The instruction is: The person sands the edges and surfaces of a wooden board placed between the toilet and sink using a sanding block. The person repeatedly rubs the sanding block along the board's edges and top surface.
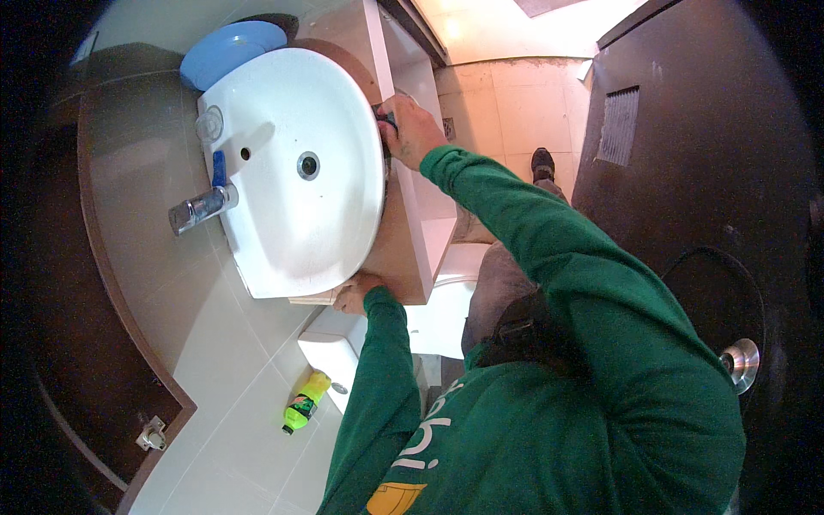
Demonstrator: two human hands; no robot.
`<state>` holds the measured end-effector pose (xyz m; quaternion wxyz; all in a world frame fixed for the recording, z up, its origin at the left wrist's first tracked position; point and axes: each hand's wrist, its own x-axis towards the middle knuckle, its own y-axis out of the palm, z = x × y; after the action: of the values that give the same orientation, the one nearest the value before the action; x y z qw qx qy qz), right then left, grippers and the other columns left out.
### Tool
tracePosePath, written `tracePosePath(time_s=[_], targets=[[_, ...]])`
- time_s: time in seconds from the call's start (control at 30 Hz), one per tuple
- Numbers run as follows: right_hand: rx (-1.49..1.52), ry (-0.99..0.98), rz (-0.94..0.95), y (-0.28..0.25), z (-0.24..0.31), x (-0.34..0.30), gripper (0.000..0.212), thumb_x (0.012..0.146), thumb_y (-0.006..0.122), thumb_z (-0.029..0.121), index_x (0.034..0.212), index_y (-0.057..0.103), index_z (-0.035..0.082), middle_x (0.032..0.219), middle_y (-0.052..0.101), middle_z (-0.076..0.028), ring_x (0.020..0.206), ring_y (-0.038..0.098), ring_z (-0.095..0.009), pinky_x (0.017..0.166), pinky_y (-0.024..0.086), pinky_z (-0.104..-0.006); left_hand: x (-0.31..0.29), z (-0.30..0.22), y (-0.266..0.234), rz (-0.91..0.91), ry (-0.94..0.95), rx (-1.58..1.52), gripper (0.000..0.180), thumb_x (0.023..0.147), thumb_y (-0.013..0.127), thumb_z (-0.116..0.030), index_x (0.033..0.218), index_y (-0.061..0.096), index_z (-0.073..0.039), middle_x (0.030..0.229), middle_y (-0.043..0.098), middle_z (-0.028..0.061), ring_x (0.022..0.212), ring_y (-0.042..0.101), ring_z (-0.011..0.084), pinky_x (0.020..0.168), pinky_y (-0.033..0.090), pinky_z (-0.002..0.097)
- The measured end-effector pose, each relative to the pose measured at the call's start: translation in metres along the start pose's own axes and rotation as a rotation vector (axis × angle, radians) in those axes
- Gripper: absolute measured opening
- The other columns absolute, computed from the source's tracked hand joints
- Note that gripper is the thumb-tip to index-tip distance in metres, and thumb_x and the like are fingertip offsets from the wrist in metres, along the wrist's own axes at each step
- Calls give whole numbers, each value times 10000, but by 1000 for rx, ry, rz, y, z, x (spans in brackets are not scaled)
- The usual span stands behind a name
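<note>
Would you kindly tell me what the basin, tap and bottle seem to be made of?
The basin looks like glazed ceramic: smooth, white and softly glossy. The tap is likely chromed metal, given its silvery, reflective shine; its blue lever could be painted metal or plastic. The bottle is probably plastic, seemingly see-through, with bright yellow-green showing around its label.

Green sweatshirt over greyish-brown trousers

The person wears a deep-green, long-sleeved fabric sweatshirt (566, 429), its soft cloth creased into folds along the right sleeve (558, 257) and the left sleeve (378, 378). Both sleeves run plain down to snug green cuffs, leaving the left hand (352, 296) and right hand (410, 130) bare. Rounded white lettering (424, 442) crosses the chest, above a yellow-orange printed shape (396, 498) with dark outlines. Below show greyish-brown trousers (502, 296) and a black shoe (542, 163).
</note>
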<state>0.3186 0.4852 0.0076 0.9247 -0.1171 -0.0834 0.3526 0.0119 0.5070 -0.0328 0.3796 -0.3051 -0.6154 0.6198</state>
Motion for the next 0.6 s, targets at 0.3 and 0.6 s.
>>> tracePosePath(time_s=[0.3, 0.6], targets=[[102, 47, 49, 1, 15, -97, 224, 847, 634, 118, 1033, 536, 43, 963, 598, -182, 923, 605, -382, 832, 497, -435, 1, 3, -3, -1, -9, 17, 693, 921, 470, -423, 1176, 370, 213, 1099, 514, 347, 963, 608, 404, 725, 542, 458], [35, 8, -97, -7, -3, 31, 241, 828, 648, 120, 1039, 558, 47, 998, 621, -208, 923, 612, -397, 811, 500, -463, -1, 2, -6, -5, 34, 27, 696, 917, 481, -420, 1179, 363, 214, 1100, 508, 341, 970, 598, 403, 739, 536, 457]])
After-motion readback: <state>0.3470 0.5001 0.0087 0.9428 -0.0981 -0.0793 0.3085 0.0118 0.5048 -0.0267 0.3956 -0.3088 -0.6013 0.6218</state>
